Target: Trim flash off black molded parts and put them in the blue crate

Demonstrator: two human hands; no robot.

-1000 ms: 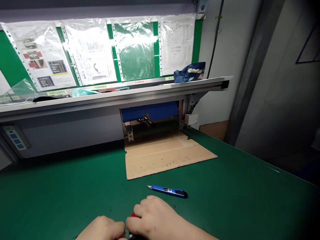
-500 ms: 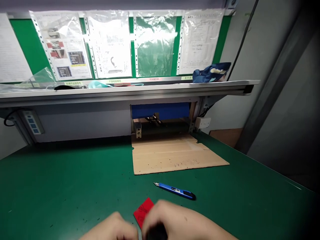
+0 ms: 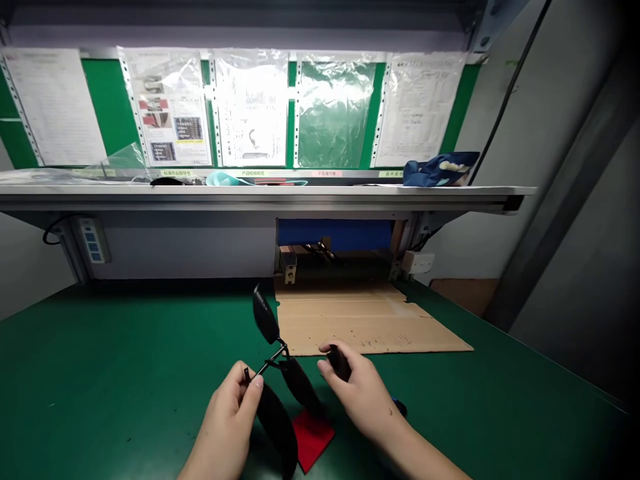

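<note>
Head view: pinching the thin black stem [image 3: 270, 361] between the thumb and fingers of the left hand [image 3: 227, 410], beyond and left of the red square [image 3: 315, 440]. Pointing the stem's long axis away from the left palm, up and rightward, beyond the red square. Carrying the upper lobe [image 3: 265, 315] farthest beyond the square, the middle lobe [image 3: 300, 387] slantwise down to the square's far side, and the lower lobe [image 3: 277, 427] across the square's left edge; not showing whether either lobe is touching it.

Curling the right hand [image 3: 363, 393] around a small black piece [image 3: 339, 362], with a slight gap at the fingertips, beyond and right of the red square. Standing apart from the stem there, nearer the middle lobe than the upper one.

Overlapping the near edge of the cardboard [image 3: 350, 323] with those fingertips, beyond the red square. Hiding most of a blue-and-black object [image 3: 400, 407] behind the right forearm, right of the square. Finding the widest stretch of green tabletop [image 3: 125, 373] left of the red square, past the left hand.
</note>
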